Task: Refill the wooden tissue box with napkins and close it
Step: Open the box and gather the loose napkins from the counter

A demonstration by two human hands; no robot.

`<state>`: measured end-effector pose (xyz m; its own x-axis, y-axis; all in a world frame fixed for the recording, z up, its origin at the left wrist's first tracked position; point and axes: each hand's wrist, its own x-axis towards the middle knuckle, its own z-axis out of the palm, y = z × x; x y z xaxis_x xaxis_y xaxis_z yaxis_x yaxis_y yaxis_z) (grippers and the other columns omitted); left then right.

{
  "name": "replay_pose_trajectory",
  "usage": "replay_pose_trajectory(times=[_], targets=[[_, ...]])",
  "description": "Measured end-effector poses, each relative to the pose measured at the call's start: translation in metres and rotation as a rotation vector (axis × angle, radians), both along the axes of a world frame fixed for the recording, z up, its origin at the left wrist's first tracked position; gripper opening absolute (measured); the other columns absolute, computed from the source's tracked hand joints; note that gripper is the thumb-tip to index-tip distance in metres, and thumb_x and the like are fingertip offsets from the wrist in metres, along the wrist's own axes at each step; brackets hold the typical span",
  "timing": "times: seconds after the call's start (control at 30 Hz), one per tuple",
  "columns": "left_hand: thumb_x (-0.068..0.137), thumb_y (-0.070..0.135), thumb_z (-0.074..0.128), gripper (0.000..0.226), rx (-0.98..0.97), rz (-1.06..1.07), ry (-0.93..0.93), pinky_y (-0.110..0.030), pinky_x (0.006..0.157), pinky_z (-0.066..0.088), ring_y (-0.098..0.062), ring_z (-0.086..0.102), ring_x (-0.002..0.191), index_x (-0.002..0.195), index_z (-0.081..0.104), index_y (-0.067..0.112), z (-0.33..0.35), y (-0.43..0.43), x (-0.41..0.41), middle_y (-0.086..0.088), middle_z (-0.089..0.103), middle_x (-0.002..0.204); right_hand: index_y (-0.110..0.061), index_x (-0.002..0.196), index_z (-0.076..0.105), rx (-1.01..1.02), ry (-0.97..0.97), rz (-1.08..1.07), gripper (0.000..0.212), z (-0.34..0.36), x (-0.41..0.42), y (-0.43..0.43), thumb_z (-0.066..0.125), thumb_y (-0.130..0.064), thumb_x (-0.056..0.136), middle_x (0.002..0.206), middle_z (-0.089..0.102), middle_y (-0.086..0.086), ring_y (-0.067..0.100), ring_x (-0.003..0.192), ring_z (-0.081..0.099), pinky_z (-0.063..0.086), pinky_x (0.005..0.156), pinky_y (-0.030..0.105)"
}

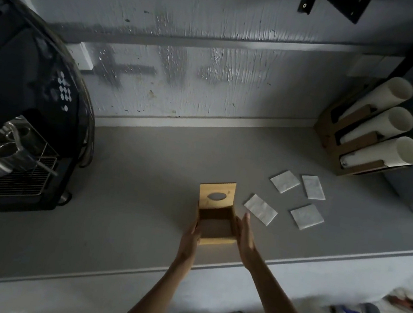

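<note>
Box of pale wood (215, 241), square, standing on grey counter (144, 187) near its front edge. Hinged lid (227, 189) with oval slot (216, 196) tipped up and back, toward the wall. Inside, only dark bottom visible; no napkin in it, as far as can be seen.

Left hand (191, 235) on the left wall of the box, fingers curled round it, holding it steady. Right hand (245, 235) flat along the right wall, fingers straight and together, holding nothing; touching the wood or only just beside it, not possible to tell.

To the right of the box, four white folded paper napkins (260, 209) lying apart on the counter, nearest one just beyond the right fingertips, other three further right and back.

Further out: black coffee machine (12, 158) with metal grid at far left, cardboard holder (357, 149) with three white tubes, probably stacked cups, at far right.

Judged from this: opening done, filling not yet begun, closing of lid left for the end.
</note>
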<state>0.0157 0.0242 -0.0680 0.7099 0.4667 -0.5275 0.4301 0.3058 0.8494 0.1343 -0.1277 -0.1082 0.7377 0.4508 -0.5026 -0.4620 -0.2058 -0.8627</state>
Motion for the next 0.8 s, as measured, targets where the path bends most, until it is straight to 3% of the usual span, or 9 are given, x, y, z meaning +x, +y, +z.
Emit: replay_pose_trajectory(times=[0.1,0.17,0.23,0.33,0.4,0.5,0.6,0.67,0.8], targets=[[0.087,0.056,0.048,0.059,0.158,-0.049,-0.009,-0.034,0.097,0.044,-0.017,0.053,0.120,0.137,0.047,0.025,0.034,-0.012,-0.001,0.008,0.053,0.133,-0.016,0.140,0.048,-0.006,-0.025,-0.024,0.075,0.058,-0.018,0.006,0.035,-0.070,0.088,0.142,0.053,0.007,0.022,0.132,0.048,0.033,0.114,0.048],[0.092,0.050,0.040,0.062,0.328,-0.123,-0.021,-0.030,0.093,0.041,-0.012,0.047,0.119,0.147,0.029,0.024,0.058,-0.026,0.005,0.012,0.042,0.136,-0.010,0.127,0.058,-0.015,-0.140,-0.007,0.080,0.066,-0.019,0.004,0.054,-0.073,0.077,0.123,0.064,0.009,0.023,0.113,0.059,0.047,0.098,0.043],[0.090,0.049,0.038,0.071,0.472,-0.180,0.019,-0.037,0.101,0.040,-0.019,0.038,0.133,0.151,0.016,0.020,0.066,-0.038,0.010,0.003,0.029,0.153,-0.007,0.132,0.054,-0.056,-0.211,0.010,0.083,0.071,-0.019,-0.002,0.061,-0.068,0.076,0.126,0.061,0.008,0.022,0.113,0.058,0.048,0.095,0.039],[0.089,0.036,0.037,0.074,0.641,-0.233,0.083,-0.049,0.118,0.021,-0.028,0.011,0.148,0.152,0.007,0.013,0.058,-0.062,0.022,-0.010,0.007,0.161,-0.009,0.139,0.048,-0.142,-0.264,-0.045,0.051,0.081,-0.013,-0.032,0.056,-0.034,0.096,0.132,0.055,0.002,0.019,0.120,0.054,0.046,0.099,0.032],[0.091,0.027,0.041,0.070,0.748,-0.243,0.137,-0.049,0.120,0.012,-0.032,0.007,0.148,0.152,0.012,0.009,0.057,-0.071,0.030,-0.015,0.009,0.160,-0.009,0.133,0.055,-0.217,-0.342,-0.110,0.041,0.078,-0.001,-0.054,0.056,-0.027,0.096,0.129,0.061,0.005,0.019,0.117,0.058,0.048,0.099,0.034],[0.090,0.034,0.035,0.068,0.854,-0.234,0.254,-0.054,0.118,0.011,-0.040,0.012,0.146,0.149,0.022,0.005,0.052,-0.088,0.045,-0.023,0.017,0.157,-0.009,0.122,0.065,-0.406,-0.414,-0.142,0.030,0.079,0.027,-0.099,0.059,-0.018,0.094,0.121,0.067,0.010,0.023,0.111,0.062,0.045,0.092,0.028],[0.090,0.031,0.032,0.064,0.882,-0.051,0.362,-0.057,0.110,0.025,-0.046,0.030,0.138,0.146,0.029,-0.001,0.036,-0.085,0.046,-0.030,0.031,0.149,-0.017,0.117,0.067,-0.542,-0.429,-0.153,0.027,0.078,0.060,-0.142,0.060,-0.020,0.091,0.112,0.072,0.010,0.031,0.105,0.066,0.050,0.087,0.036],[0.091,0.011,0.039,0.059,0.855,0.022,0.370,-0.050,0.112,0.026,-0.044,0.030,0.139,0.146,0.024,-0.002,0.028,-0.077,0.045,-0.029,0.030,0.150,-0.024,0.117,0.067,-0.639,-0.481,-0.112,0.027,0.077,0.088,-0.165,0.058,-0.024,0.091,0.112,0.073,0.008,0.034,0.104,0.066,0.052,0.086,0.040],[0.078,-0.009,0.046,0.071,0.816,0.122,0.312,-0.047,0.094,0.048,-0.037,0.054,0.120,0.144,0.038,0.015,0.027,-0.062,0.040,-0.015,0.053,0.139,-0.030,0.113,0.069,-0.784,-0.617,0.050,0.027,0.072,0.148,-0.180,0.056,-0.022,0.091,0.114,0.071,0.004,0.032,0.103,0.065,0.052,0.081,0.038]])
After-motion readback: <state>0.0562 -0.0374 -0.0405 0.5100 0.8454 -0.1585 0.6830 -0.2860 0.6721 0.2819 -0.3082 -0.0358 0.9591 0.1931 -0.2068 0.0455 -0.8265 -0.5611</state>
